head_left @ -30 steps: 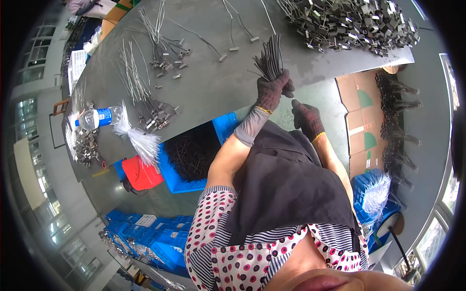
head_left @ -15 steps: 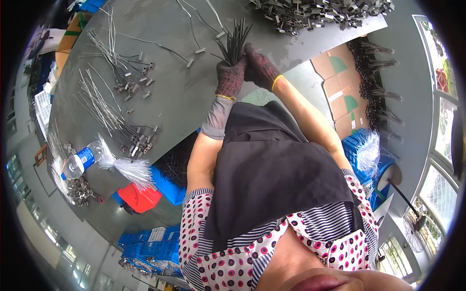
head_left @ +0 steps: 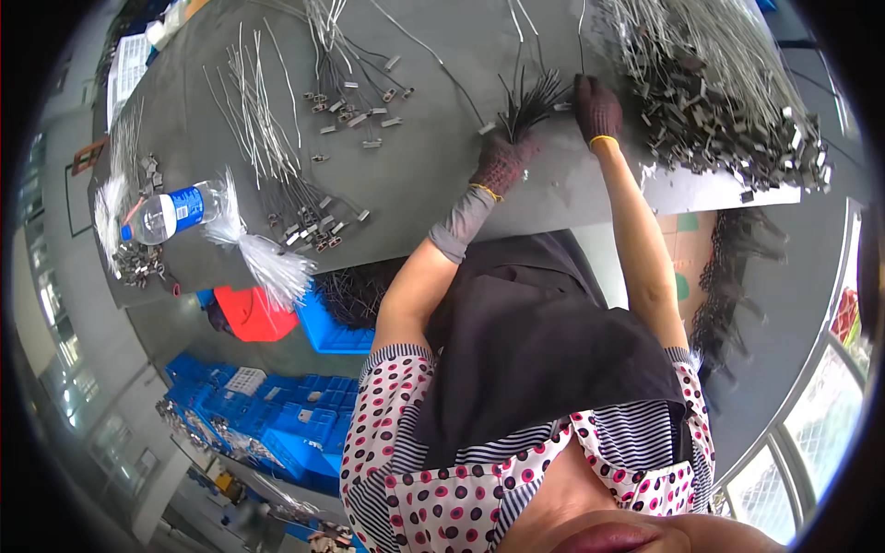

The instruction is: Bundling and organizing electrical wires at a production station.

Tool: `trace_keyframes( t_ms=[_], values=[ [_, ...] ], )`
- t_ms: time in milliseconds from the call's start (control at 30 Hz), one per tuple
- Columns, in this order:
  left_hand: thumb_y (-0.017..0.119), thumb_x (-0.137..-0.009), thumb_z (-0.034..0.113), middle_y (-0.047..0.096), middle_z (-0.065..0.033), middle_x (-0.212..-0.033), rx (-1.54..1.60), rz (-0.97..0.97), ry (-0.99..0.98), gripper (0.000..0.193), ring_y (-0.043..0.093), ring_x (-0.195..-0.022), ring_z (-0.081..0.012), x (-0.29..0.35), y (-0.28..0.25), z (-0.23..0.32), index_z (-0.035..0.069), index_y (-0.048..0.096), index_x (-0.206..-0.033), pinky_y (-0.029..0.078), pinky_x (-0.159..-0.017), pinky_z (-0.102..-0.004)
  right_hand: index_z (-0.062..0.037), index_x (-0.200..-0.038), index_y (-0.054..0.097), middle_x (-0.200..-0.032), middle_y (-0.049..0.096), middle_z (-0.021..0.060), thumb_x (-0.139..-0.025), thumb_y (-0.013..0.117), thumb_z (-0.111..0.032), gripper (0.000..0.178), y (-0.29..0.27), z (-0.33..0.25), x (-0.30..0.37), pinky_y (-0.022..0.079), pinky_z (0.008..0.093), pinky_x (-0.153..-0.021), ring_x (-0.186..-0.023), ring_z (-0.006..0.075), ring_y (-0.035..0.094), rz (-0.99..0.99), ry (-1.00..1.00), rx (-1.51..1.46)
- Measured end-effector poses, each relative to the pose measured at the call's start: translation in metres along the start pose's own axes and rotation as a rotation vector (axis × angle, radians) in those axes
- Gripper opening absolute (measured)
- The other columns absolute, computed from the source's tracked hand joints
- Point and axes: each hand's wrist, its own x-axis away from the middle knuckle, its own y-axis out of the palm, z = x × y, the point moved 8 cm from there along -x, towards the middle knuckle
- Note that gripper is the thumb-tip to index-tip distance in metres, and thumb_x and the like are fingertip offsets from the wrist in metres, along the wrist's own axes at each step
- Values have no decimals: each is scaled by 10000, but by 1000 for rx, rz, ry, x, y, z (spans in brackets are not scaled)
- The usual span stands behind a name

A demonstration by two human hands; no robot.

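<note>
A sheaf of short black wires (head_left: 532,106) fans upward out of my left hand (head_left: 505,164), whose gloved fingers are closed round its lower end. To the right, just above the grey table (head_left: 406,198), my gloved right hand (head_left: 599,112) has its fingers together at the lower end of a single thin wire (head_left: 582,41). Beside the sheaf lies a loose wire with a small metal clip (head_left: 487,128) at its end. Two more wires stretch away beyond the sheaf, their near ends partly hidden behind it.
A big heap of clip-ended wires (head_left: 710,115) covers the table's right side. Smaller groups lie left, one far (head_left: 355,106) and one nearer (head_left: 309,221). A water bottle (head_left: 175,214) and a bundle of clear plastic strips (head_left: 272,263) sit near the left edge. Blue crates (head_left: 286,419) stand below.
My hands have parted: the right has moved right to a single wire, while the left keeps the black sheaf. My view has turned, showing more of the heap on the right.
</note>
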Motion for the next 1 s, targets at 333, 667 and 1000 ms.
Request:
trace_keyframes(
  t_ms=[333,667,1000],
  values=[
    [725,-848,143,685,-77,-824,-146,227,-39,201,671,-662,-151,-18,-53,43,-35,665,-922,578,-609,-281,-38,-1110,587,-1060,627,256,-797,688,-398,487,111,-109,29,507,506,-873,-1013,441,617,-141,-387,578],
    [712,-862,138,655,-5,-769,-158,688,362,111,608,-695,-86,108,-191,126,36,695,-821,489,-679,-230,-64,-1130,598,-1129,604,246,-731,735,-292,480,210,-199,41,499,495,-896,-1060,434,594,-356,-477,603],
    [768,-834,139,677,-71,-814,-135,994,184,171,654,-687,-142,178,-301,113,27,673,-921,545,-566,-308,-55,-1102,592,-1090,624,245,-767,734,-263,418,335,-252,114,507,481,-908,-1060,423,606,-563,-729,485]
  ],
)
